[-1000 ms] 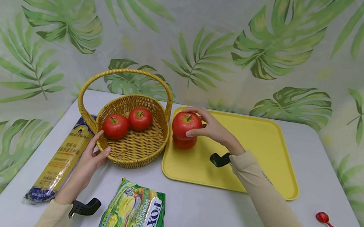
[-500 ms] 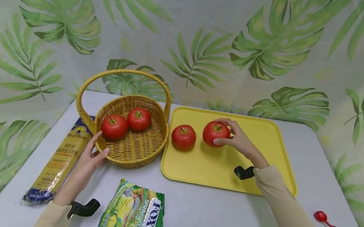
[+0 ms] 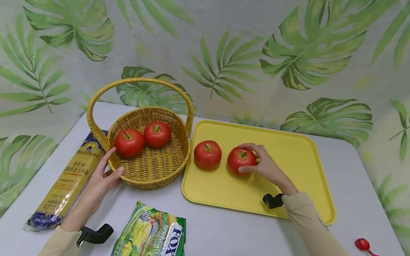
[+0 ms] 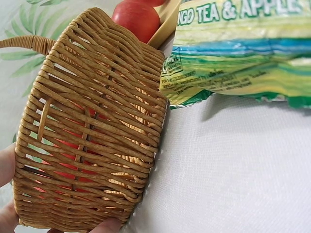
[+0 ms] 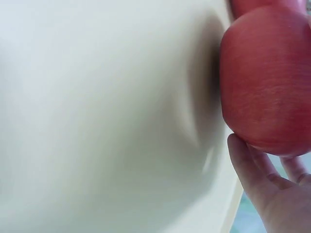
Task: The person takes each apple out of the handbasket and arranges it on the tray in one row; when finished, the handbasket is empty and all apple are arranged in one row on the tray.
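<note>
My right hand (image 3: 267, 167) grips a red apple (image 3: 238, 160) low at the yellow tray (image 3: 290, 156), thumb on its near side and fingers on the far side. In the right wrist view that apple (image 5: 267, 82) fills the right edge, with fingertips against its skin. Left of it on the tray sits a second apple (image 3: 207, 154). My left hand (image 3: 99, 185) holds the near-left rim of a woven wicker basket (image 3: 155, 164), which has a tall arched handle. Two apples lie inside, one left (image 3: 130, 143) and one farther back (image 3: 157, 134). The left wrist view shows the basket's woven side (image 4: 92, 116).
A spaghetti packet (image 3: 65, 183) lies left of the basket, partly behind the left forearm. In front is a green Fox's candy bag (image 3: 151, 240). A red lollipop (image 3: 368, 248) rests at the far right. A leaf-print cloth (image 3: 221, 61) hangs behind the table.
My right hand has carried its apple rightward from above the other tray apple, then lowered it to the tray. The left hand and basket have stayed in place.
</note>
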A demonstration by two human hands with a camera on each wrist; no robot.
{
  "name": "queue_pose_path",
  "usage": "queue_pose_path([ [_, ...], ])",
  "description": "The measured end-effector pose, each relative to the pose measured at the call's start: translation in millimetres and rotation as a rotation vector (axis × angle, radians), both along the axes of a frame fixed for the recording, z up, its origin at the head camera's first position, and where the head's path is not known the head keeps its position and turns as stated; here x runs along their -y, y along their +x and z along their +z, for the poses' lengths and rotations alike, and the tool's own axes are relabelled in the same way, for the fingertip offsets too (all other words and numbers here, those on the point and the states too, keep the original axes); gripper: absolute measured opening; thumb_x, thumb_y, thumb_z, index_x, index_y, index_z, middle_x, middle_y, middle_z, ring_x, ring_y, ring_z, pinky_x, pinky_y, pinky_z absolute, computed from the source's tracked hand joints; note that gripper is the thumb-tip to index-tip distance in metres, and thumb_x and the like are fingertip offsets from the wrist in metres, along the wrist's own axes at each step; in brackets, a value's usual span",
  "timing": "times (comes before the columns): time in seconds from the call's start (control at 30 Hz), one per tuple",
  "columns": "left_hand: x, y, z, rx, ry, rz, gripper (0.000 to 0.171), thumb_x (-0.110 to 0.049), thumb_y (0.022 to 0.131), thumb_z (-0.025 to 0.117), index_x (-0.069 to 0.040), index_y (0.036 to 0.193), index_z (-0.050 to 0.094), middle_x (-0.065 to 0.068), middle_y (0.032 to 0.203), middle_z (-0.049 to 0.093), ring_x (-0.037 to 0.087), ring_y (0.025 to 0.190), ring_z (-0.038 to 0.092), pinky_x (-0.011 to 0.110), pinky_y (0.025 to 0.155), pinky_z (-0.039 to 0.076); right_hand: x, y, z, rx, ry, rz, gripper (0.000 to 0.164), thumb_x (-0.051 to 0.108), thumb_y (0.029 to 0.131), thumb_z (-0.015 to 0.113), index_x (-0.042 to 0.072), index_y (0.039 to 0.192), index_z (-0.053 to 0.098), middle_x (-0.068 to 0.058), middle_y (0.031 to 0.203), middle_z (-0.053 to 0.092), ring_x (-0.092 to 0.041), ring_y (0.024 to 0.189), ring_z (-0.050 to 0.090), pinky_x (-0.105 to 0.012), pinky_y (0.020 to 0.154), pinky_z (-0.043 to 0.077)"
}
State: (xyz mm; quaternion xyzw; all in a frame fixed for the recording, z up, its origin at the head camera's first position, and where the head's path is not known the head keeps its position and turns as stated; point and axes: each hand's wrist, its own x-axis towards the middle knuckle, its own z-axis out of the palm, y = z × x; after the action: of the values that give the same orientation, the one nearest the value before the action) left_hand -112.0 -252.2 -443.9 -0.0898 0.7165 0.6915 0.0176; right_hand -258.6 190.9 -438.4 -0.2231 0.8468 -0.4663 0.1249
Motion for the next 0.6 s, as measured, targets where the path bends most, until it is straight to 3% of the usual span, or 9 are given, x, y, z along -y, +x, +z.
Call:
queue_pose_path([
  [0.2, 0.1, 0.0, -1.1, -0.006, -0.003, -0.001, 0.071, -0.019, 0.1, 0.053, -0.022, 0.155, 0.008, 0.01, 0.158, -0.007, 0.04, 0.137, 0.019, 0.051, 0.107, 0.027, -2.0, -0.7, -10.8, -0.037, 0.035, 0.01, 0.066, 0.021, 0.08, 0.079, 0.013, 0.135, 0.045, -0.018, 0.123, 0.038, -0.034, 0.114, 0.039, -0.054, 0.094, 0.042],
  [0.4, 0.1, 0.2, -0.7, -0.008, -0.005, -0.002, 0.072, -0.02, 0.1, 0.052, -0.022, 0.155, 0.007, 0.009, 0.158, -0.007, 0.039, 0.138, 0.018, 0.05, 0.107, 0.027, 5.7, 15.0, 12.4, -0.018, 0.047, 0.02, 0.067, 0.011, 0.082, 0.075, 0.002, 0.138, 0.038, -0.025, 0.127, 0.036, -0.04, 0.118, 0.037, -0.057, 0.095, 0.041],
  [0.6, -0.6, 0.4, -0.5, -0.003, -0.003, 0.002, 0.071, -0.017, 0.1, 0.051, -0.022, 0.155, 0.006, 0.009, 0.158, -0.008, 0.039, 0.139, 0.017, 0.051, 0.108, 0.026, 2.5, 0.9, 3.5, -0.05, -0.055, 0.023, 0.064, 0.015, 0.085, 0.074, 0.006, 0.139, 0.042, -0.019, 0.137, 0.034, -0.04, 0.126, 0.034, -0.056, 0.104, 0.031],
])
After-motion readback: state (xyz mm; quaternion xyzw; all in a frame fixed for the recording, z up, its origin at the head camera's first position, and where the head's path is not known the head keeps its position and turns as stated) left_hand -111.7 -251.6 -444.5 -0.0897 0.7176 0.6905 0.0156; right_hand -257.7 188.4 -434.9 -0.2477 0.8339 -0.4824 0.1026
